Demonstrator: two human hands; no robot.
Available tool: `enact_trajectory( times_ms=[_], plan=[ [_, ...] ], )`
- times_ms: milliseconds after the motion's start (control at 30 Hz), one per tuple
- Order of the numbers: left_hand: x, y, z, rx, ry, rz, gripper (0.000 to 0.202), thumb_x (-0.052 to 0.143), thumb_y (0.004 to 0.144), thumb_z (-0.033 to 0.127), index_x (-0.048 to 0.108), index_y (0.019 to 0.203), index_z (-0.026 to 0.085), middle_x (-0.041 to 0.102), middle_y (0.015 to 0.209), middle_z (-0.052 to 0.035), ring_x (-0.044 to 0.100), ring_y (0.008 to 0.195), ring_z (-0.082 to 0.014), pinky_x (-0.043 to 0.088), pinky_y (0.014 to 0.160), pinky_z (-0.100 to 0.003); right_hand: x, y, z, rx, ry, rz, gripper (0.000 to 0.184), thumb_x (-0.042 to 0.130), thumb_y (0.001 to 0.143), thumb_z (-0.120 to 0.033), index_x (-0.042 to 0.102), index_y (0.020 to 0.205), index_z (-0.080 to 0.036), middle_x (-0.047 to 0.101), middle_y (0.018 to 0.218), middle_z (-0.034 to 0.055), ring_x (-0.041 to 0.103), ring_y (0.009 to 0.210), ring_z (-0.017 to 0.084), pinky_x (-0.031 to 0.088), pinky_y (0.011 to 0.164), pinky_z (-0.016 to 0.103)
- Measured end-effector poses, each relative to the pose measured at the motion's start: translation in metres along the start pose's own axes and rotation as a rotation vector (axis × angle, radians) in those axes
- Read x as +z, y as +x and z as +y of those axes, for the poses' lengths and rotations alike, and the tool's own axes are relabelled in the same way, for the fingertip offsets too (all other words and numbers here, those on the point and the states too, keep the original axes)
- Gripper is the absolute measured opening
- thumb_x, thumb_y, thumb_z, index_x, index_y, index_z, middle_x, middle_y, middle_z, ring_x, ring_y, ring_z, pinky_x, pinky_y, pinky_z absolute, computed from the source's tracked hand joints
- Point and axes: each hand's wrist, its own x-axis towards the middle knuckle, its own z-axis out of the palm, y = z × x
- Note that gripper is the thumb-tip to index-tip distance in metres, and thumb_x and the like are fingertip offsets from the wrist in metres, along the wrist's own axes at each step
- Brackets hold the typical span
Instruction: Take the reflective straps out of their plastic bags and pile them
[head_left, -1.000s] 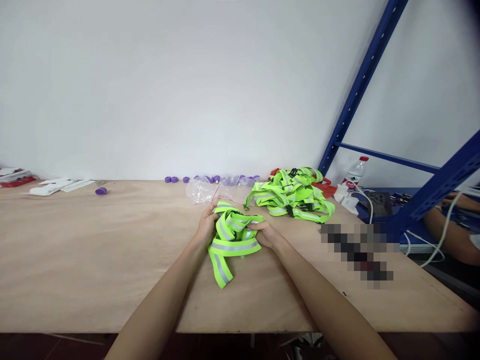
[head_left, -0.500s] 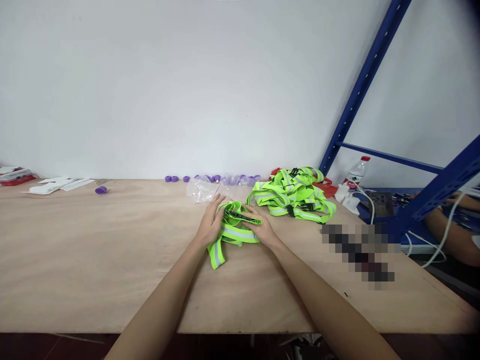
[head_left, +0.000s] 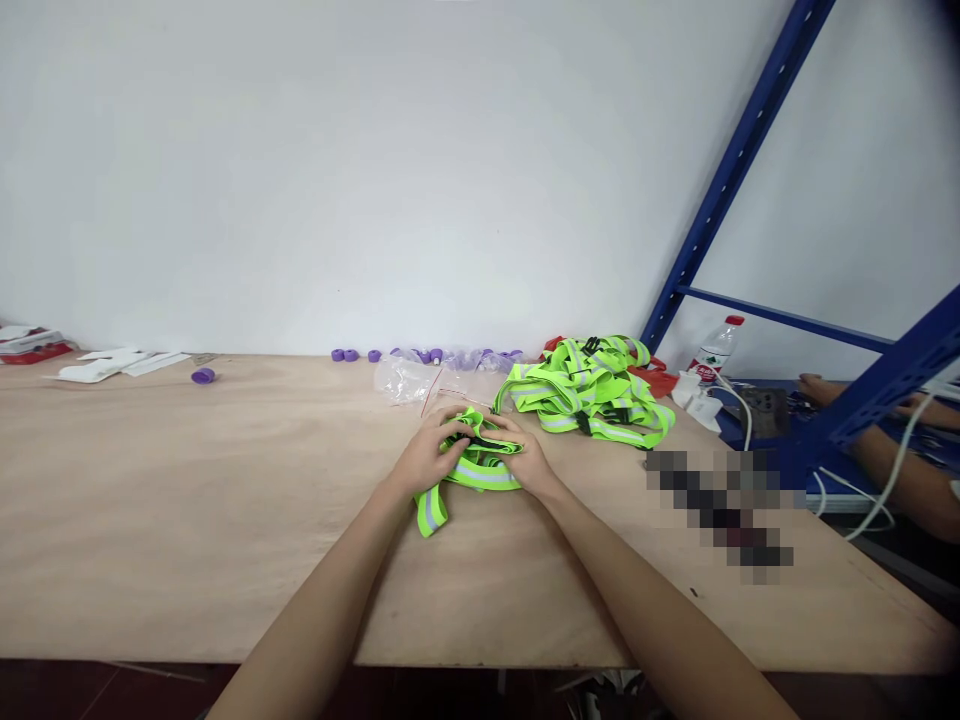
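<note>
A neon-green reflective strap with a silver stripe lies bunched in loops between my two hands on the wooden table. My left hand grips its left side, the thumb pressed over the folded strap near a black part. From the right, my right hand holds the other end of the folds, fingers behind and thumb in front. One loose end hangs toward me below my left hand. Just behind to the right lies a heap of similar green straps with black buckles. Fingertips are partly hidden by the folds.
Clear plastic bags and several purple rolls line the wall. White strips lie far left. A blue metal rack and a red-capped bottle stand right. Another person's arm shows at the right edge.
My left hand has closed in over the strap, its thumb moving right across the folds. My right hand stays nearly in place. The other person's hand has come further into view.
</note>
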Motion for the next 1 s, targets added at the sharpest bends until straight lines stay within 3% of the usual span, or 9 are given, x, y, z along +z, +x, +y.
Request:
enact_trajectory(
  times_ms=[167, 333, 500, 633, 800, 1000],
  plan=[
    [-0.005, 0.0, 0.0, -0.04, 0.049, -0.047, 0.023, 0.056, 0.093, 0.033, 0.073, 0.108, 0.025, 0.054, 0.139, -0.0094, 0.046, 0.133, -0.0287, 0.036, 0.113, -0.044, -0.001, -0.001, -0.005, -0.047, -0.04, -0.032, 0.03, 0.07, 0.076, -0.02, 0.078, 0.103, -0.029, 0.061, 0.136, 0.0074, 0.054, 0.128, 0.028, 0.042, 0.11, 0.047],
    [-0.007, -0.002, 0.001, -0.036, -0.007, -0.109, 0.029, 0.058, 0.092, 0.036, 0.072, 0.116, 0.027, 0.056, 0.137, -0.0093, 0.048, 0.13, -0.0299, 0.036, 0.112, -0.045, -0.001, -0.003, -0.012, -0.083, -0.102, -0.08, 0.053, 0.057, 0.069, -0.006, 0.075, 0.112, -0.03, 0.057, 0.141, 0.0039, 0.049, 0.134, 0.027, 0.039, 0.112, 0.045],
    [-0.008, -0.004, -0.004, -0.061, -0.025, -0.185, 0.034, 0.052, 0.096, 0.04, 0.068, 0.122, 0.026, 0.061, 0.126, -0.0093, 0.054, 0.116, -0.0269, 0.043, 0.103, -0.041, 0.001, -0.005, -0.019, -0.102, -0.166, -0.121, 0.062, 0.052, 0.067, -0.003, 0.072, 0.117, -0.032, 0.055, 0.143, 0.0016, 0.047, 0.136, 0.026, 0.036, 0.115, 0.045],
    [-0.015, -0.005, -0.005, -0.098, -0.009, -0.245, 0.032, 0.055, 0.093, 0.045, 0.07, 0.109, 0.022, 0.064, 0.106, -0.0083, 0.057, 0.099, -0.0242, 0.047, 0.09, -0.036, 0.006, -0.007, -0.02, -0.121, -0.221, -0.146, 0.057, 0.057, 0.072, -0.004, 0.072, 0.118, -0.033, 0.053, 0.145, 0.0018, 0.047, 0.135, 0.026, 0.036, 0.114, 0.046],
    [-0.023, -0.005, 0.002, -0.126, -0.057, -0.277, 0.028, 0.066, 0.085, 0.041, 0.071, 0.105, 0.022, 0.062, 0.107, -0.0063, 0.057, 0.099, -0.0236, 0.048, 0.092, -0.035, 0.007, -0.009, -0.017, -0.119, -0.249, -0.157, 0.052, 0.059, 0.074, -0.007, 0.072, 0.117, -0.032, 0.055, 0.143, 0.0042, 0.05, 0.132, 0.027, 0.038, 0.112, 0.047],
    [-0.023, -0.006, 0.004, -0.18, -0.04, -0.313, 0.029, 0.067, 0.078, 0.024, 0.071, 0.106, 0.021, 0.059, 0.118, -0.0069, 0.058, 0.107, -0.0247, 0.047, 0.096, -0.035, 0.004, -0.007, -0.012, -0.135, -0.266, -0.137, 0.056, 0.054, 0.073, -0.004, 0.072, 0.119, -0.031, 0.062, 0.133, 0.0054, 0.056, 0.125, 0.025, 0.042, 0.108, 0.044]
  ],
)
